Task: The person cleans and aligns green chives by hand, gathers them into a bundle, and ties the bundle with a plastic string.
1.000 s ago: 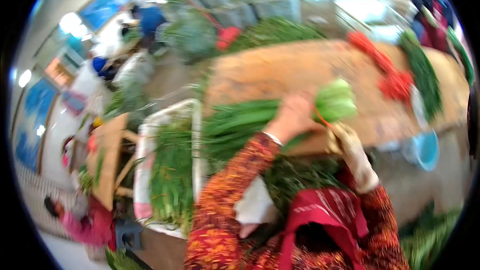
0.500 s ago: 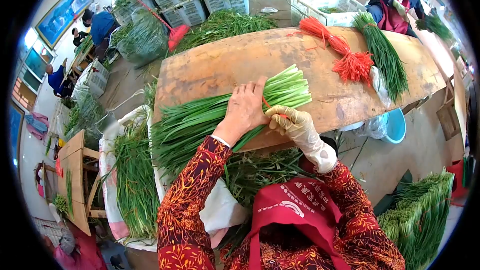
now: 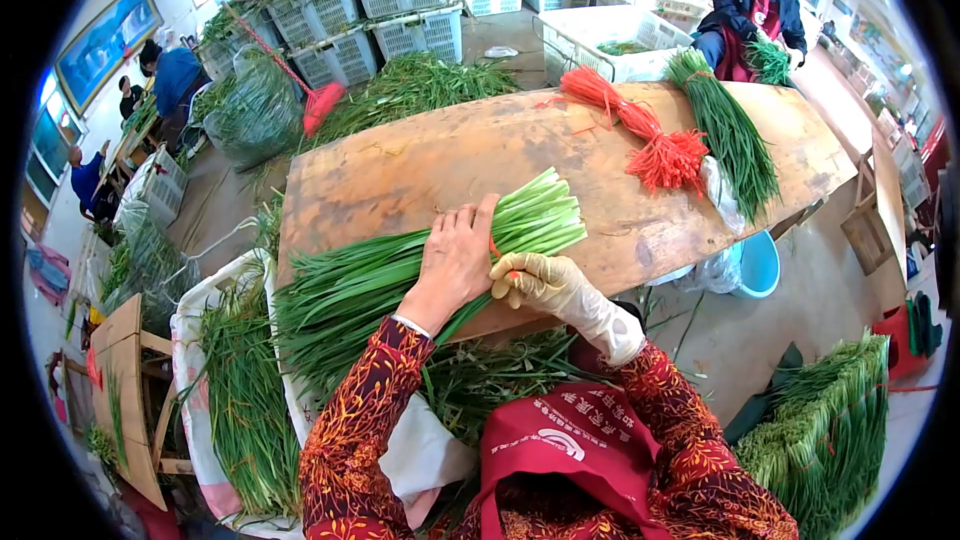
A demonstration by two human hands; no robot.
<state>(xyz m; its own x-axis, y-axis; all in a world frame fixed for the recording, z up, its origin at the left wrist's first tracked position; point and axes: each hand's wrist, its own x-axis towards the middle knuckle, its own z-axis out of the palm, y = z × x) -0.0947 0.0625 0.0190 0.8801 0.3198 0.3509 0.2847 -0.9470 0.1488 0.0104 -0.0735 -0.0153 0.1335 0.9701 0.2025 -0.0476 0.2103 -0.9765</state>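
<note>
A bunch of garlic chives (image 3: 355,275) lies across the near side of the wooden table, pale stem ends to the upper right and green leaves to the lower left. My bare left hand (image 3: 455,262) is closed over its middle, pressing it down. Around the stems, beside my left fingers, runs a red tie (image 3: 494,246). My right hand (image 3: 545,290), in a cream glove, pinches the tie at the bunch's near side; the tie's ends are mostly hidden in the fingers.
On the wooden table (image 3: 400,165) lie a bundle of red ties (image 3: 640,135) and another chive bunch (image 3: 725,130). A white-lined container (image 3: 205,300) of chives stands left, a stack of bunches (image 3: 820,440) right. A blue bucket (image 3: 762,265) is below the table. A co-worker (image 3: 750,15) stands beyond.
The whole view has shifted, so the table appears farther left. Both hands keep their places on the bunch and tie. The co-worker's greens have come in closer to their body.
</note>
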